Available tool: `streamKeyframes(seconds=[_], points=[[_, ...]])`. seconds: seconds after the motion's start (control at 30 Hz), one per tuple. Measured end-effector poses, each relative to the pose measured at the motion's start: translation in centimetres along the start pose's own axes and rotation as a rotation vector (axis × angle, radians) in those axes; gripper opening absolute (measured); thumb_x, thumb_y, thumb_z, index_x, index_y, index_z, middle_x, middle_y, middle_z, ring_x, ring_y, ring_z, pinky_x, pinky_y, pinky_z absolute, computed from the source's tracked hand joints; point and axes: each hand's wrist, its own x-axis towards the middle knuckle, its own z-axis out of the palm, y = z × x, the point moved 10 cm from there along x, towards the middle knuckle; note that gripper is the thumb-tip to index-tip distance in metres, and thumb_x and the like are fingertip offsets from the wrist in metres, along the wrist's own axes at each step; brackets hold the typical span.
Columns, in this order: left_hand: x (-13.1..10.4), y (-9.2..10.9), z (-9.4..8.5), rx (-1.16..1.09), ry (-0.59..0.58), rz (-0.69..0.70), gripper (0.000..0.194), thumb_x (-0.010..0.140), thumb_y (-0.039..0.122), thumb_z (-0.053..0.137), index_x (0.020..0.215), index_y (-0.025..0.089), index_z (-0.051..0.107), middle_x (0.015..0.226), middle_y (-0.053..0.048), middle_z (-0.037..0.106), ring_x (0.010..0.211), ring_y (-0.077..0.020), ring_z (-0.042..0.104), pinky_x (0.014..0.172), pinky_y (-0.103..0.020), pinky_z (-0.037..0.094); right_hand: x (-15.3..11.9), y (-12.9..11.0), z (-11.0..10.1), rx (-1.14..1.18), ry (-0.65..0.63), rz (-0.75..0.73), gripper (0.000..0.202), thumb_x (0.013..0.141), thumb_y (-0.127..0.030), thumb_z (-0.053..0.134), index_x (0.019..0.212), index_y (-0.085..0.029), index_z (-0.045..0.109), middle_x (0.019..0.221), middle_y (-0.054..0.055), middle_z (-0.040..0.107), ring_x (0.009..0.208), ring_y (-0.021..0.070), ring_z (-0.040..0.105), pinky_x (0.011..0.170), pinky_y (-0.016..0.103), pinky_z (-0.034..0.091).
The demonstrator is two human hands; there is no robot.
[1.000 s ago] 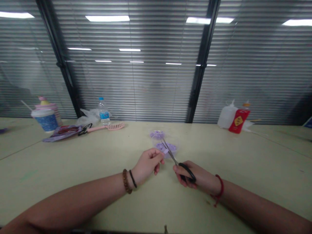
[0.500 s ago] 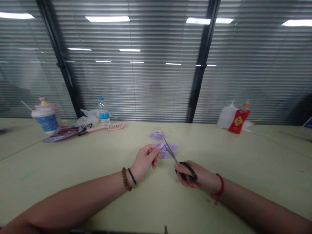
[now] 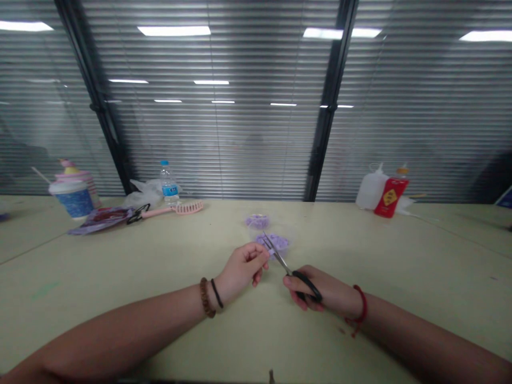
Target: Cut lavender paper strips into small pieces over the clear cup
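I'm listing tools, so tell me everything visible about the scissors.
The scissors have black, likely plastic handles and slim, silvery, metal-looking blades. The right hand grips the handles; the slightly parted blades point forward and leftward above the table, near a purple piece in the left hand. Whether they touch it is unclear.

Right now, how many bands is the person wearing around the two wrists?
3: a brown beaded band and a black band on the left wrist, and a red cord on the right wrist. None appears hidden.
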Motion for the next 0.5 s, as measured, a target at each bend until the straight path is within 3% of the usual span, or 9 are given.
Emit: streamKeyframes(seconds=[0.17,0.5], points=[[0.0,0.1,-0.1,0.02,0.009,-0.006,0.025,0.074,0.039,0.055,0.071,0.014,0.049,0.054,0.006,0.049,0.034,-0.0031,0.039,0.031,-0.014,0.031,-0.1,0.1,-0.2,0.024,0.029,0.012,0.055,0.07,-0.065,0.048,0.053,-0.012,0.052,0.043,-0.002,0.047,0.03,0.0028,0.033,0.031,0.017,0.02],[0.2,-0.4,-1.5,0.051,0.124,-0.054,0.024,0.074,0.037,0.053,0.065,0.015,0.049,0.044,0.007,0.045,0.032,-0.0045,0.038,0.03,-0.015,0.03,0.3,1.3,-2.3,0.146,0.25,0.036,0.051,0.069,-0.062,0.053,0.051,-0.014,0.047,0.04,-0.004,0.043,0.032,0.0033,0.031,0.033,0.018,0.019]])
